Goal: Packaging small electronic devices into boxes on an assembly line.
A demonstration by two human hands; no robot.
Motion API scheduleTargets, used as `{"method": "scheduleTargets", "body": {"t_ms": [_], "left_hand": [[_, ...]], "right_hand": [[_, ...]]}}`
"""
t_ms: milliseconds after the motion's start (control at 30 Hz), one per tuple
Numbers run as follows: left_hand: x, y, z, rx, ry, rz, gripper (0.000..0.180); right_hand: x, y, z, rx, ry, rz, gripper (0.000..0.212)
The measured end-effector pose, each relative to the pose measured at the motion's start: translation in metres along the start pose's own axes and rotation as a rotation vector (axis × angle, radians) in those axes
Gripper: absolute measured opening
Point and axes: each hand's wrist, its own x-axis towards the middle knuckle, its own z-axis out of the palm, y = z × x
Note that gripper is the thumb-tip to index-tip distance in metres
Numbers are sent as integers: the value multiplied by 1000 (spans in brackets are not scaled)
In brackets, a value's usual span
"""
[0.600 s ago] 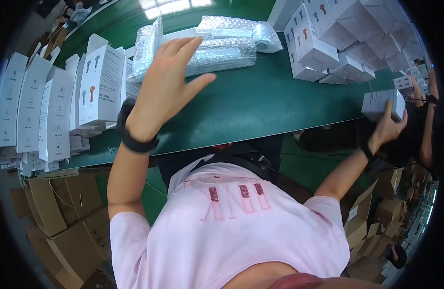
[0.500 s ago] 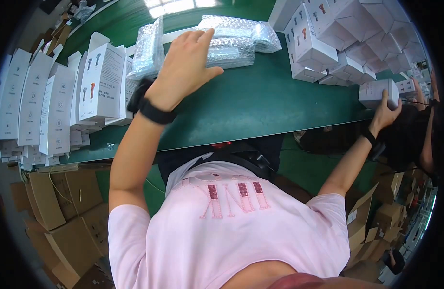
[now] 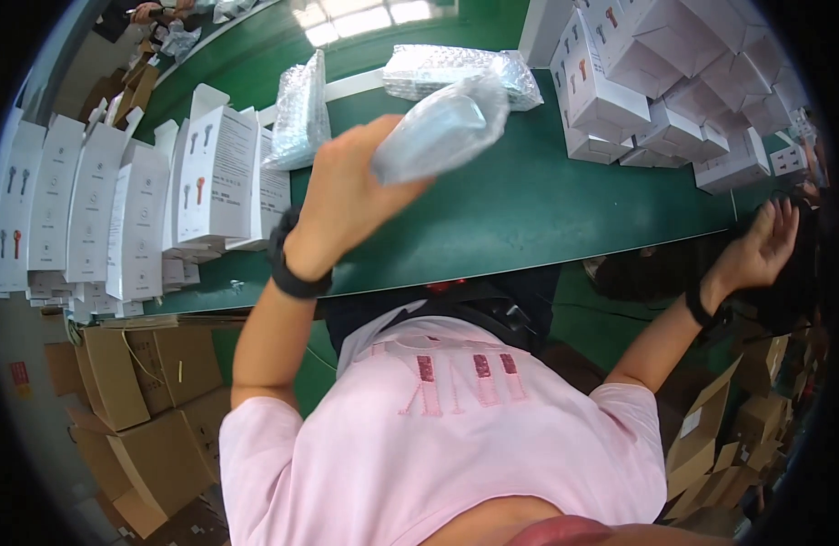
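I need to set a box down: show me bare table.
Bare: the green table's middle, bordered by the left hand, right box stack, far wrapped pack and near edge; the held pack overhangs part. Crowded: the left end, full of white boxes, and the far right.

bubble-wrapped packs (image 3: 299, 114) lie on the table (image 3: 492, 214), between a box row (image 3: 215, 177) left and stacked boxes (image 3: 606, 96) right.

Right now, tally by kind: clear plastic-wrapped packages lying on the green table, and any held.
Clear plastic-wrapped packages lying on the green table: 2
Blurred, pale plastic-wrapped package in the left hand: 1
Total: 3
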Motion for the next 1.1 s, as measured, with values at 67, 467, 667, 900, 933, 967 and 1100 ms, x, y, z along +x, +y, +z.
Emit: {"method": "scheduleTargets", "body": {"t_ms": [67,467,667,900,933,967,1100], "left_hand": [[-21,16,-5,-367,-5,-64,46],[-84,-7,-11,-1048,43,-323,47],[-95,-19,-12,-1527,13,-289,60],[-75,-7,-48,49,336,65,67],[-75,-7,-48,41,339,57,67],[-75,-8,-48,134,362,66,70],[-74,-6,-47,188,351,48,72]], "right_hand": [[-20,-93,20,358,-143,-150,63],[-72,-268,100,665,-832,-643,35],[-85,-297,115,644,-745,-627,36],[-97,-303,114,460,-825,-709,28],[-98,-302,114,460,-836,-713,28],[-101,-300,114,441,-818,-710,27],[-107,-296,116,421,-777,-712,25]]}}
